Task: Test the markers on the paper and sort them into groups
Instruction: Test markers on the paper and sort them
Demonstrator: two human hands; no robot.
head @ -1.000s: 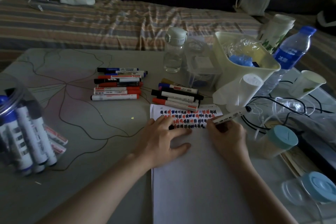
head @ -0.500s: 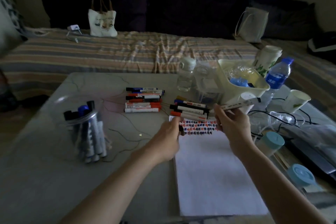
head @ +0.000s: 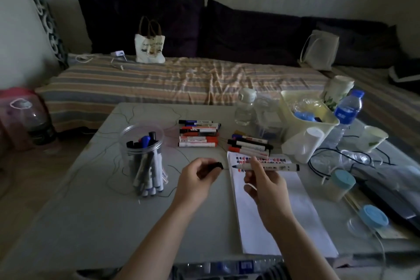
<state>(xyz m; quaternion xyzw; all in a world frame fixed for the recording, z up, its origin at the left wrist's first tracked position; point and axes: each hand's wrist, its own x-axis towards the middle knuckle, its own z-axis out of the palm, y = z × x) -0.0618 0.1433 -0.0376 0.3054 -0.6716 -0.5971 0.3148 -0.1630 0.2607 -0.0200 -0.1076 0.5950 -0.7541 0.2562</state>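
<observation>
Marker (head: 268,167) in right hand (head: 264,183); cap (head: 216,165) in left hand (head: 198,177).

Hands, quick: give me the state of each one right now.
Left hand: closed, pinching the black marker cap.
Right hand: closed, holding the uncapped marker level above the paper.

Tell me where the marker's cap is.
Head view, centre: the black cap is pinched in the left hand, just left of the uncapped marker and the paper.
</observation>
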